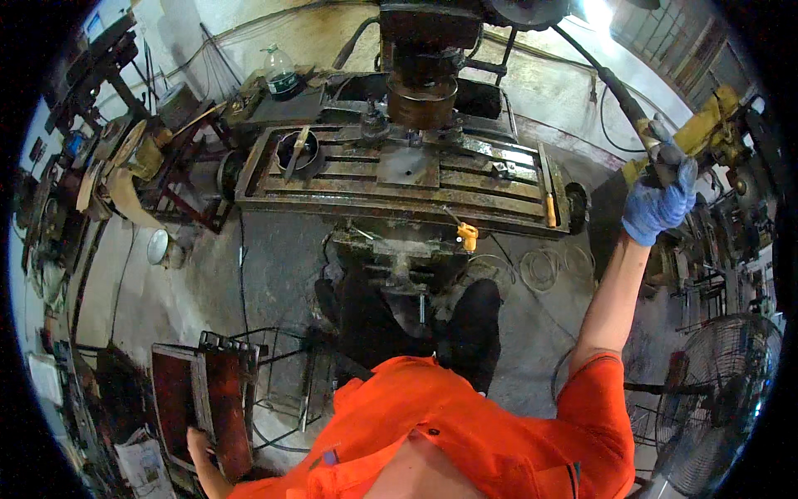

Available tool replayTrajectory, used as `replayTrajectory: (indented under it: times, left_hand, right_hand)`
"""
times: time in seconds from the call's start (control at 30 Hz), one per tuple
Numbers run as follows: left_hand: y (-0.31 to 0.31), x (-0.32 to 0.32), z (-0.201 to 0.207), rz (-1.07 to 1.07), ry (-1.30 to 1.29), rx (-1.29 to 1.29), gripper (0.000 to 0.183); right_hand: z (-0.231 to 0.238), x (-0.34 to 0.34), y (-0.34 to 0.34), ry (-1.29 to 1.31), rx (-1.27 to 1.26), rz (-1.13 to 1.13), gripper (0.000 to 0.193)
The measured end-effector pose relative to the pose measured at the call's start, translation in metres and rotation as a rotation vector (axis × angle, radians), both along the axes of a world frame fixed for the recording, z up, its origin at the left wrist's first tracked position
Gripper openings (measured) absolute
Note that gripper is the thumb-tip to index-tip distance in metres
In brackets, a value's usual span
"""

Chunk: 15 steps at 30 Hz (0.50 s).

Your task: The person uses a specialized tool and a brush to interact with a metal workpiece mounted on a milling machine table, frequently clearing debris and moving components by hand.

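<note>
Metal bar (297,153) inside black ring (299,155)

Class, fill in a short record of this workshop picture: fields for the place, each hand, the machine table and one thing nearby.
place: workshop, milling machine in front
right hand: blue glove, raised, gripping a dark handle
left hand: bare, low, on a red-brown board
machine table: flat metal plate, dark round ring
nearby: floor fan at right, plastic bottle behind
</note>
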State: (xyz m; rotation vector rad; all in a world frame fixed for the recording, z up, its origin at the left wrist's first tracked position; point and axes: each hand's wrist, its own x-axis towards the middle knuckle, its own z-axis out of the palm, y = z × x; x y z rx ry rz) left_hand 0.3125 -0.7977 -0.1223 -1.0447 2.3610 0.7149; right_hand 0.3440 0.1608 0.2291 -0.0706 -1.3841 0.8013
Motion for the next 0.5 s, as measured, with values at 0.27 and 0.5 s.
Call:
replayTrajectory:
  times: [0.27,0.5]
  left_hand:
    - [0.063,0.042,-0.009,0.199,0.223,0.112,0.018]
    - [0.059,0.043,0.002,0.191,0.336,0.110,0.013]
  right_hand:
    - [0.038,-0.001,0.000,-0.035,0.303,-0.251,0.018]
    - [0.079,0.008,0.030,-0.246,0.764,-0.815,0.023]
